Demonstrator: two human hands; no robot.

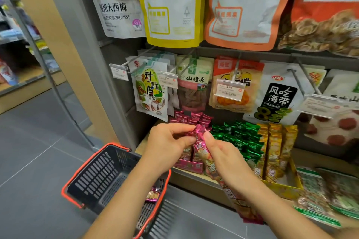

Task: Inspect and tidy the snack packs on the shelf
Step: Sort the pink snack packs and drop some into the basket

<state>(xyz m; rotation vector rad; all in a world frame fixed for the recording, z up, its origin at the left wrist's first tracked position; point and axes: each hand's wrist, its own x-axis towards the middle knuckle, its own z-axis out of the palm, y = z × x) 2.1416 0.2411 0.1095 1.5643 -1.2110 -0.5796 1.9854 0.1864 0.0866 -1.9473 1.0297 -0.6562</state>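
Magenta foil is seen at the centre of a shop aisle, where a long, narrow magenta-wrapped snack pack (pixel 202 149) is held in both hands just in front of a pale wooden shelf (pixel 190 180). The pack's crimped top end is pinched between the thumb and fingertips of the left hand (pixel 167 145). Its body is gripped lower down by the curled fingers of the right hand (pixel 227 159). The pack is tilted, with its lower end angled down toward the person's right. Directly behind it, matching magenta packs (pixel 191 118) are stood in rows in a low pink cardboard tray (pixel 189 166) at the left end of the shelf. Beside them, green foil packs (pixel 240 137) are ranked in the middle, and yellow-gold foil packs (pixel 274 149) are stood upright in a yellow cardboard tray (pixel 281 190) further right. Green-printed flat bags (pixel 318 200) are laid at the far right, blurred. Above the shelf, flat snack pouches are hung on metal pegs, among them a white pouch with a black label and green seaweed artwork (pixel 279 93). A clear plastic price tag (pixel 229 91) is clipped to a peg end. A dark grey slotted plastic basket with an orange-red rim (pixel 77 176) is seen beneath the left forearm, and a small pink-wrapped item (pixel 153 195) is visible inside it. Grey floor tiles (pixel 29 141) are seen below.
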